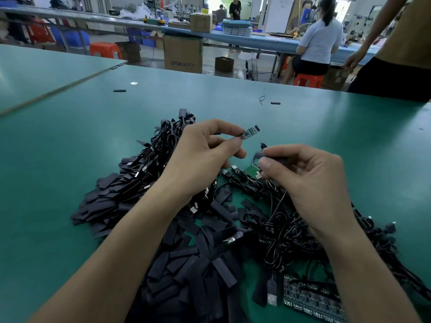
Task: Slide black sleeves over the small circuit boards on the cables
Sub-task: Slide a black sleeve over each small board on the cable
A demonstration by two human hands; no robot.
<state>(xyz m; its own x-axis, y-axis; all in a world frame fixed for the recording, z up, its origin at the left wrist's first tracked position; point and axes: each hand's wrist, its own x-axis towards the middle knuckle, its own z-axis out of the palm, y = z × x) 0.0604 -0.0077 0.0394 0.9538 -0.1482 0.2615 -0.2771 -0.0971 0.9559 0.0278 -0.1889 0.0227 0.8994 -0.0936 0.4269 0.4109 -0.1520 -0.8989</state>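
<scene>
My left hand [203,155] pinches the near end of a small green circuit board [250,132], which points up and to the right above the table. My right hand [303,176] pinches a black sleeve [259,155] between thumb and forefinger, its open end just below and right of the board; the two do not touch. A heap of flat black sleeves [198,259] lies under my forearms. Tangled black cables [279,220] with USB plugs lie under my right hand.
A pile of finished cables [163,141] sits behind my left hand. Loose boards [307,297] lie at the near right. Two stray black pieces [119,90] [275,103] lie further out on the green table [70,148]. A person [396,47] stands at the far right edge.
</scene>
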